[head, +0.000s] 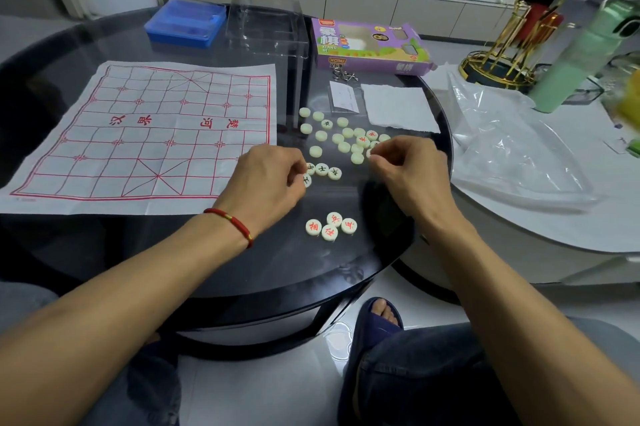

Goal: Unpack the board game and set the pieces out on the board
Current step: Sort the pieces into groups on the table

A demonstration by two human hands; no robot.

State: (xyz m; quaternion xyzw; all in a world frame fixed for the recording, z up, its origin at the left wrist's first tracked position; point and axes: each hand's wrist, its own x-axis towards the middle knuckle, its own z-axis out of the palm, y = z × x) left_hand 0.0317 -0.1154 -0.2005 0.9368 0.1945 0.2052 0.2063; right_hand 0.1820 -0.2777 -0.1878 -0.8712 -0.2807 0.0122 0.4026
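Note:
A white paper board (145, 134) with a red grid lies flat on the dark round table (194, 259), with no pieces on it. To its right, several cream round pieces (343, 140) are scattered, most face down. A group with black characters (327, 171) sits by my left hand (268, 176), whose fingertips pinch one black-marked piece (307, 180). My right hand (405, 166) has curled fingertips on a piece (370, 152) at the pile's right edge. Several red-marked pieces (330, 226) lie grouped nearer to me.
The purple game box (370, 46) lies open at the back, next to a clear plastic case (266, 30) and a blue box (185, 23). A white tissue (398, 107) and a small card (343, 98) lie behind the pieces. A clear plastic bag (512, 145) covers the white table on the right.

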